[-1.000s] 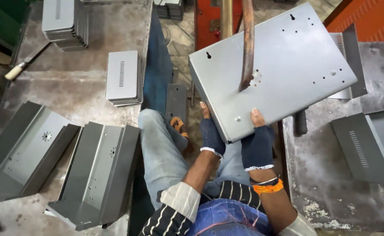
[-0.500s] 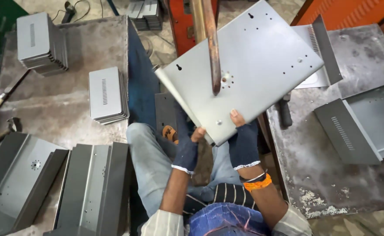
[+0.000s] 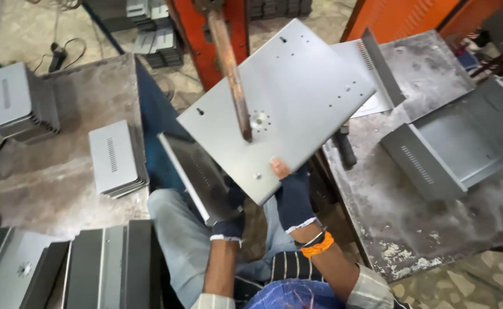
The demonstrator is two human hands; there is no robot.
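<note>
While a flat grey sheet-metal panel with small punched holes (image 3: 297,97) is held tilted above the person's lap, the right hand (image 3: 292,193), in a dark fingerless glove, grasps its near edge with the bare thumb pressed on the top face. The left hand (image 3: 229,220), gloved alike, is closed on the panel's lower left edge from beneath; its fingers are hidden. A rusty brown metal rod (image 3: 231,74) descends from the orange machine frame (image 3: 217,34) and its tip meets the panel beside a round ring of holes. An orange band (image 3: 316,246) circles the right wrist. To the right, on a worn grey metal table (image 3: 400,223), lies an open grey sheet-metal box with a slotted vent (image 3: 457,146). To the left, on a grey workbench (image 3: 51,177), sit two stacks of small grey vented covers (image 3: 114,157) and (image 3: 14,100). Folded grey channel pieces (image 3: 91,269) lie at lower left. No label or sign is legible.
</note>
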